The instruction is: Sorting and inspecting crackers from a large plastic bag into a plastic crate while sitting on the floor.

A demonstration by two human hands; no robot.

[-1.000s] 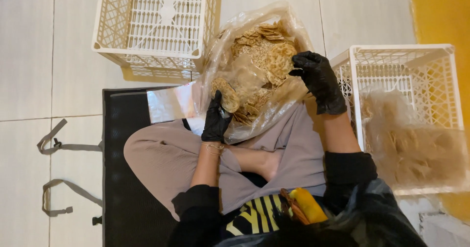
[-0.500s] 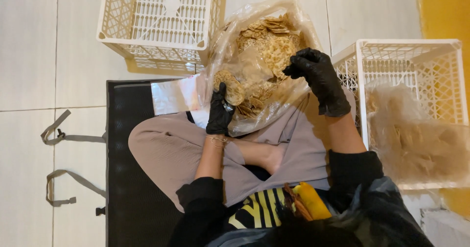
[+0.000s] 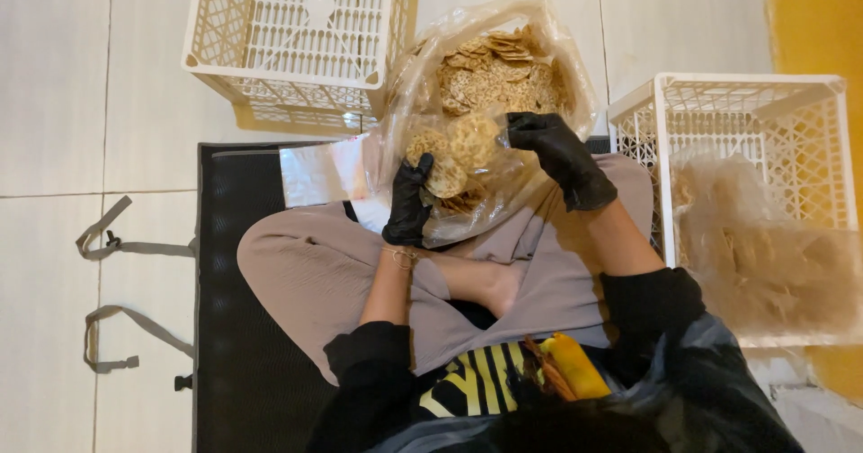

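Tiled floor [image 3: 54, 75] | two white crates [image 3: 297, 31] | left hand [image 3: 409, 206] grips crackers [image 3: 449, 152] | right hand [image 3: 557, 152] apparently pinches bag [image 3: 557, 57]

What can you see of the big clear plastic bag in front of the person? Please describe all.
The clear plastic bag is large, thin and crinkled, open at the top, and holds many round, tan, flat crackers. It rests between two white crates, leaning on the person's crossed legs. The left hand and right hand, both in black gloves, reach inside it.
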